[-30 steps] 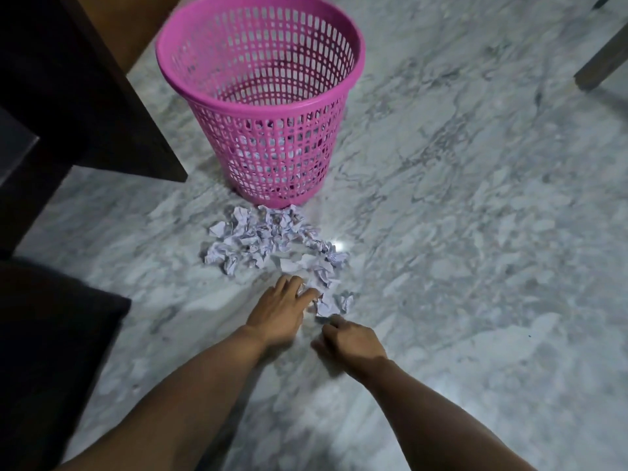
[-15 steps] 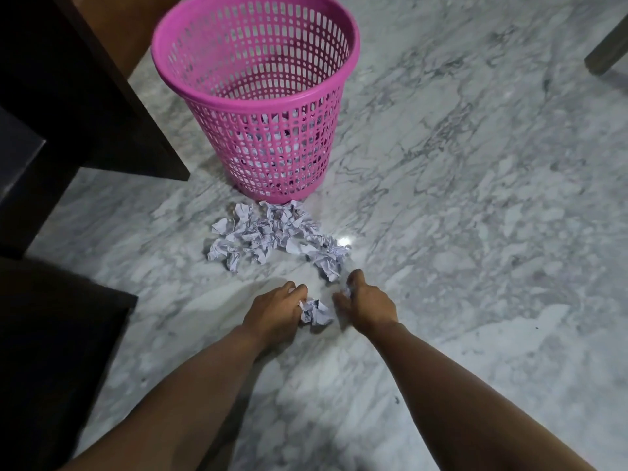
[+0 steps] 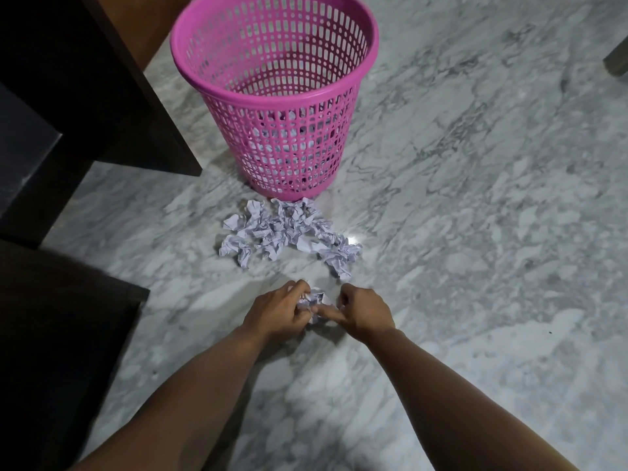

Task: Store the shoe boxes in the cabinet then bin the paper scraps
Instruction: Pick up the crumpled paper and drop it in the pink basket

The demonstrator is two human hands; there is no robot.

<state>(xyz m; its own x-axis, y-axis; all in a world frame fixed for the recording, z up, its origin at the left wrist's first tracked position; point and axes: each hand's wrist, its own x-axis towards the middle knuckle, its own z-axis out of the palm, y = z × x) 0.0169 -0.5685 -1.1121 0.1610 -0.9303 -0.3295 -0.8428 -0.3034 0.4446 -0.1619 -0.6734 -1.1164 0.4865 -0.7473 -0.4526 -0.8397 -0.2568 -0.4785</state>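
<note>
A pink mesh waste basket (image 3: pixel 275 96) stands on the marble floor, with some white paper visible through its lower wall. Right in front of it lies a pile of crumpled paper scraps (image 3: pixel 289 231). Closer to me, my left hand (image 3: pixel 278 312) and my right hand (image 3: pixel 363 311) meet around a small bunch of scraps (image 3: pixel 316 299) just above the floor. The left fingers curl round the bunch. The right hand pinches its other side, one finger stretched towards the left hand. No shoe boxes are in view.
Dark wooden furniture (image 3: pixel 78 96) fills the left side, with a lower dark block (image 3: pixel 51 334) near my left forearm. A furniture leg (image 3: pixel 616 61) shows at the right edge. Marble floor (image 3: pixel 475 232) spreads to the right.
Both hands have closed in from either side of a few loose scraps, gathered them into one bunch and drawn it slightly back from the pile.
</note>
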